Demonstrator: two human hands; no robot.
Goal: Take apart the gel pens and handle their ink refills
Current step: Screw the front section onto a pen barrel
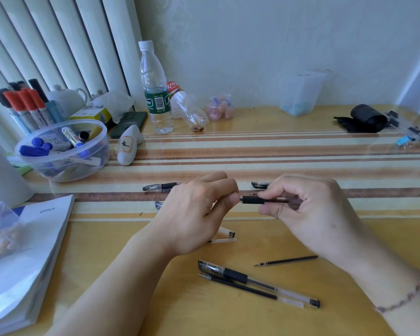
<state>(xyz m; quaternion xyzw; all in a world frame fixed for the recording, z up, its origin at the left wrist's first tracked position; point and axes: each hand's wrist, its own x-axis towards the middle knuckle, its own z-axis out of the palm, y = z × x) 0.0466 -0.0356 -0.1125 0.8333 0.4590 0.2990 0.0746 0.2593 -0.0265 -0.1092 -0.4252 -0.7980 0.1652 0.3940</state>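
My right hand [303, 209] pinches a gel pen barrel [255, 200] by its black rubber grip, held level above the table. My left hand [199, 209] pinches the barrel's left end with thumb and forefinger. A capped gel pen [159, 186] lies behind my left hand, and a loose cap [260, 184] lies behind the held barrel. Near the front lie a whole capped pen [257, 282], an ink refill [250, 289] alongside it, and a second dark refill [286, 260]. Two clear pen pieces [226, 236] poke out from under my left hand.
A clear tub of markers [63, 151], a white cup [3, 175] and a stack of booklets [27, 251] crowd the left. A water bottle [155, 93], a tipped bottle [189, 107] and a frosted container [300, 93] stand at the back. More pens [407, 128] lie far right.
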